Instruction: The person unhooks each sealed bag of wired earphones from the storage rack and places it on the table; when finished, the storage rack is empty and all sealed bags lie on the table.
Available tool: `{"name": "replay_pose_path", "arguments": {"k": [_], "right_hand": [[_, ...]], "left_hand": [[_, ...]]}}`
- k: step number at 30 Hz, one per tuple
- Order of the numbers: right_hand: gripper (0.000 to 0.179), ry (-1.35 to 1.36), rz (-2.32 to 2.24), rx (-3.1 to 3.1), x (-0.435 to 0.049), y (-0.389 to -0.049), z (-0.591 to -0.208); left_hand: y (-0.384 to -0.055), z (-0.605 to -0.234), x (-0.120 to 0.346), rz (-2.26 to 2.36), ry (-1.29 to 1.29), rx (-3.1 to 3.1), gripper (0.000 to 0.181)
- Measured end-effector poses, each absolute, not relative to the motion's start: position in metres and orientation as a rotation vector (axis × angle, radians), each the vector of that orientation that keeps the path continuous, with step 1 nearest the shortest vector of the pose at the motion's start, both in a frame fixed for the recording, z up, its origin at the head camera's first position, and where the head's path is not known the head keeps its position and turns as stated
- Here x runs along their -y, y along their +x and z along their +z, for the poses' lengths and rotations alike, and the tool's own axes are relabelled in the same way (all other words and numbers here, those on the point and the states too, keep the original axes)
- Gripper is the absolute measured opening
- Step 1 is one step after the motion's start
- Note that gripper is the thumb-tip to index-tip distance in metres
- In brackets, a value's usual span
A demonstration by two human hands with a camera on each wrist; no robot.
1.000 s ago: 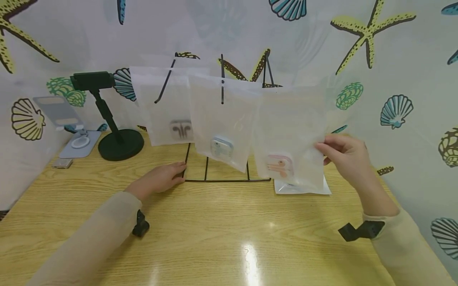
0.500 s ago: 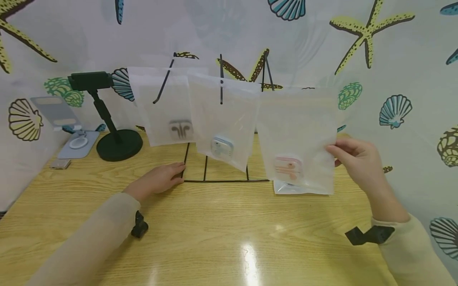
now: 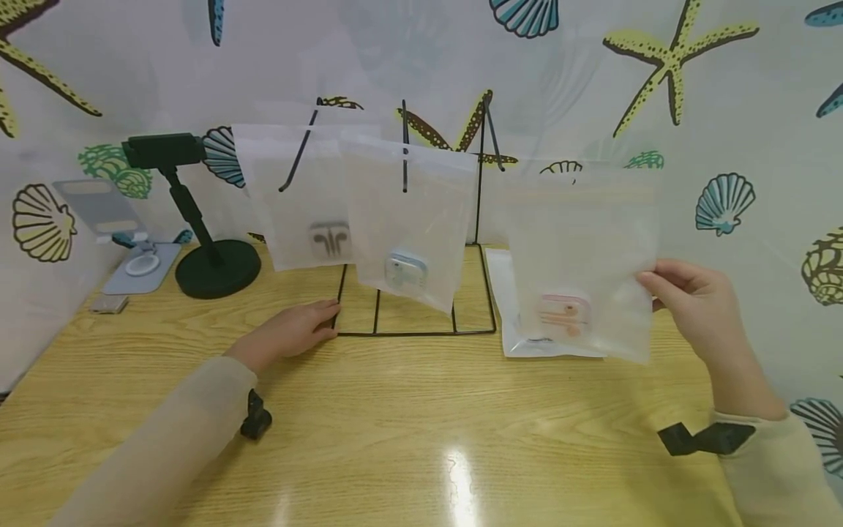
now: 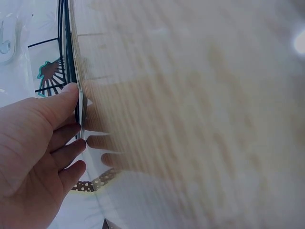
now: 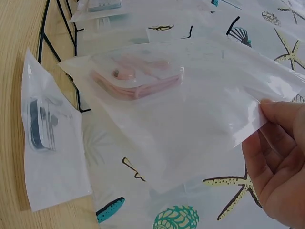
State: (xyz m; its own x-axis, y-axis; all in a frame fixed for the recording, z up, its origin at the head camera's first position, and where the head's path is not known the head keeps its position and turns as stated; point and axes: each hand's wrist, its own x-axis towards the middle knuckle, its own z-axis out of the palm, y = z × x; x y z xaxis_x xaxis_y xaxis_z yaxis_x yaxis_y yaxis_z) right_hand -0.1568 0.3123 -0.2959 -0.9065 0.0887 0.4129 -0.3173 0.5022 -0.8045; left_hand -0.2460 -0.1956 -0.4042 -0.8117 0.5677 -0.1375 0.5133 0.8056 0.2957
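Observation:
My right hand (image 3: 698, 304) pinches the right edge of a translucent zip bag (image 3: 586, 234), which holds pink wired earphones (image 3: 565, 315) in a clear case. The bag hangs in the air, apart from the black wire rack (image 3: 411, 334). My left hand (image 3: 290, 329) holds the rack's left base wire near the front corner, thumb and fingertips at the wire. On the rack's left hook is a bag (image 3: 290, 212) with dark earphones (image 3: 331, 240); on the middle hook, a bag (image 3: 408, 212) with a pale blue case (image 3: 405, 271). The right hook (image 3: 494, 135) carries nothing.
A white pouch (image 5: 55, 143) with a dark-edged earphone case lies on the wooden table (image 3: 395, 439), partly under the held bag. At the left stand a dark green phone holder (image 3: 217, 267), a grey folding stand (image 3: 141, 267) and a small flat item (image 3: 108, 304).
My right hand has moved right, taking the bag of pink earphones clear of the rack's right hook and uncovering more of the white pouch. The left hand stays at the rack.

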Motion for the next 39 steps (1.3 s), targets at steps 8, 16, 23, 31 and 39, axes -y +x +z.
{"name": "replay_pose_path", "arguments": {"k": [8,16,23,31,39], "right_hand": [[0.015,0.049,1.405,2.356,-0.338,-0.155,-0.299],[0.015,-0.032,1.473,2.338,-0.367,-0.157,-0.304],[0.015,-0.194,1.453,2.306,-0.399,-0.167,-0.316],[0.061,-0.346,1.193,2.531,-0.42,-0.177,-0.317],[0.067,-0.42,1.09,2.656,-0.429,-0.193,-0.313]], "left_hand": [[-0.246,-0.403,0.196,0.366,0.846,-2.774,0.054],[-0.246,-0.404,0.196,0.369,0.849,-2.771,0.054],[-0.248,-0.407,0.197,0.373,0.848,-2.774,0.055],[-0.249,-0.408,0.198,0.362,0.868,-2.777,0.054],[-0.249,-0.406,0.198,0.358,0.859,-2.77,0.054]]}}
